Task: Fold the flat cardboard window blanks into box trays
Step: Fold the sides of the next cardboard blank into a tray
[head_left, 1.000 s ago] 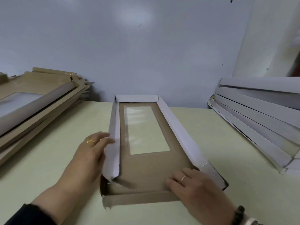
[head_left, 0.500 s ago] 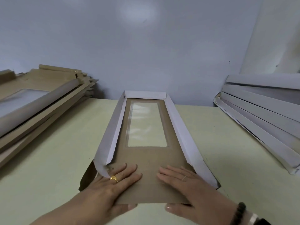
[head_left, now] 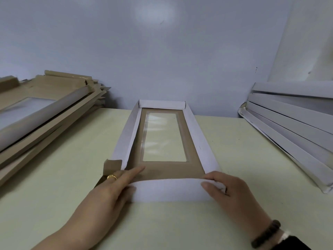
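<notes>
On the counter (head_left: 54,204) the tray (head_left: 164,139) had three walls up. I judged the near flap (head_left: 169,189) the last: my left hand (head_left: 110,192) and right hand (head_left: 232,191) gripped its ends, fingers curled.

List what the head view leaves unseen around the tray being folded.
- Tray's near inner edge: hidden behind the raised near flap.
- Right hand fingertips: curled behind that flap.
- Left stack and right stack: cut off by the frame edges.
- Left hand palm: faces down, unseen.
</notes>
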`<state>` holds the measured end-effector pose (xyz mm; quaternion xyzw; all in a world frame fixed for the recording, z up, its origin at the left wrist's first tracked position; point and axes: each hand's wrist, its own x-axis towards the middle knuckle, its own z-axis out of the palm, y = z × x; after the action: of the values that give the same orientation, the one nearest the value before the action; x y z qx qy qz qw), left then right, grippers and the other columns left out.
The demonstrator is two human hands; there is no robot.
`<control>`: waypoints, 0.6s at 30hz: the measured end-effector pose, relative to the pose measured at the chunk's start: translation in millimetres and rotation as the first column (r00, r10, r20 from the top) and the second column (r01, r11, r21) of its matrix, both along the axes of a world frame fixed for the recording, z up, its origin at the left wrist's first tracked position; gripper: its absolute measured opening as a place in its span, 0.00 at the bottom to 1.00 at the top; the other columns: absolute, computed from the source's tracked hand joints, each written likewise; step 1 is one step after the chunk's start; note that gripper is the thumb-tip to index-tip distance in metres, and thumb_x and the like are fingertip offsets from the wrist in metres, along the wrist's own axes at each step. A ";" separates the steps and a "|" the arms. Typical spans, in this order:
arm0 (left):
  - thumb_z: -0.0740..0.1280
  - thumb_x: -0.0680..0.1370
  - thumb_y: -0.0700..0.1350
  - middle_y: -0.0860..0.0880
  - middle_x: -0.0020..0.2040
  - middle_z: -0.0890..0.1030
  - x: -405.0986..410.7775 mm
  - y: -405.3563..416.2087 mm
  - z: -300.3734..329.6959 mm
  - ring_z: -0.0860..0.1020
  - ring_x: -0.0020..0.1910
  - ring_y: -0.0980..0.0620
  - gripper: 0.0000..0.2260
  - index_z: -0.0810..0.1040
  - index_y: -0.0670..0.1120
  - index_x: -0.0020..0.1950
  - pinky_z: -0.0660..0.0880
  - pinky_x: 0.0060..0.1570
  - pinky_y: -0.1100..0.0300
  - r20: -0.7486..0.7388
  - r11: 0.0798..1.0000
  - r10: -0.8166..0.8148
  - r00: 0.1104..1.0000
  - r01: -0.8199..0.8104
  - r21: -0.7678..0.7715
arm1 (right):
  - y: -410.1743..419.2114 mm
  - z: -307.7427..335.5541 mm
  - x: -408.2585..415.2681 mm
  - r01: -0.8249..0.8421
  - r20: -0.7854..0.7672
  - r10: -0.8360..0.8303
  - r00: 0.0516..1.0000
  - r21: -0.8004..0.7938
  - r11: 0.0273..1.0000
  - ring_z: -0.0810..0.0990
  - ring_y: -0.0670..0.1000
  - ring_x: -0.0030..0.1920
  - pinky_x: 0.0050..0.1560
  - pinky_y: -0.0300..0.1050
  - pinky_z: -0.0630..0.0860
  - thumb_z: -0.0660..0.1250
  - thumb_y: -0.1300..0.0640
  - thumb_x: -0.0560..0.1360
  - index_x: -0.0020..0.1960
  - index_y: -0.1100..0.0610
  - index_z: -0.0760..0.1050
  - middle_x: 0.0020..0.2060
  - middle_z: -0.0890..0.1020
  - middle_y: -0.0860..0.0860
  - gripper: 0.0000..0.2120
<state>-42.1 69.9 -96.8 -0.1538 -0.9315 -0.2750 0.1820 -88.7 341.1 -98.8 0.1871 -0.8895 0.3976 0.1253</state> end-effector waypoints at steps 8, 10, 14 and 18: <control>0.54 0.67 0.38 0.49 0.50 0.80 -5.5 3.3 1.1 0.80 0.40 0.52 0.27 0.79 0.52 0.61 0.71 0.35 0.67 -0.112 0.869 0.058 0.992 -0.106 -0.484 | -18.6 -1.9 1.9 0.153 -0.173 -0.083 0.981 0.439 0.885 0.78 0.52 0.43 0.36 0.40 0.69 0.71 0.56 0.70 0.50 0.56 0.78 0.39 0.79 0.49 0.09; 0.51 0.67 0.39 0.49 0.51 0.81 -7.6 4.9 -0.8 0.81 0.46 0.51 0.26 0.81 0.50 0.57 0.68 0.42 0.65 -0.126 0.839 0.060 0.990 -0.119 -0.531 | -20.1 0.3 2.5 0.174 -0.224 -0.067 0.972 0.500 0.848 0.80 0.52 0.40 0.35 0.39 0.72 0.78 0.58 0.60 0.44 0.56 0.79 0.36 0.79 0.48 0.15; 0.50 0.77 0.47 0.50 0.50 0.83 -8.5 9.8 -8.9 0.82 0.49 0.51 0.21 0.84 0.46 0.50 0.71 0.49 0.61 0.002 0.847 0.031 1.000 -0.026 -0.531 | -24.2 1.9 2.7 0.104 -0.289 0.081 0.954 0.570 0.815 0.82 0.49 0.45 0.55 0.44 0.68 0.79 0.59 0.58 0.44 0.54 0.81 0.43 0.83 0.47 0.16; 0.30 0.71 0.70 0.57 0.72 0.61 -14.8 29.1 -11.8 0.65 0.67 0.63 0.40 0.66 0.55 0.70 0.66 0.61 0.68 0.093 0.880 0.046 0.995 0.004 -0.475 | -37.1 -8.0 0.0 -0.184 -0.037 0.238 0.970 0.527 0.830 0.63 0.40 0.67 0.68 0.38 0.57 0.57 0.47 0.78 0.69 0.45 0.66 0.69 0.65 0.40 0.20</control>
<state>-56.9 99.0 -108.5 -0.1694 -0.9801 -0.0439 0.0940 -88.7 304.0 -106.7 0.3309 -0.9299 0.1442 0.0702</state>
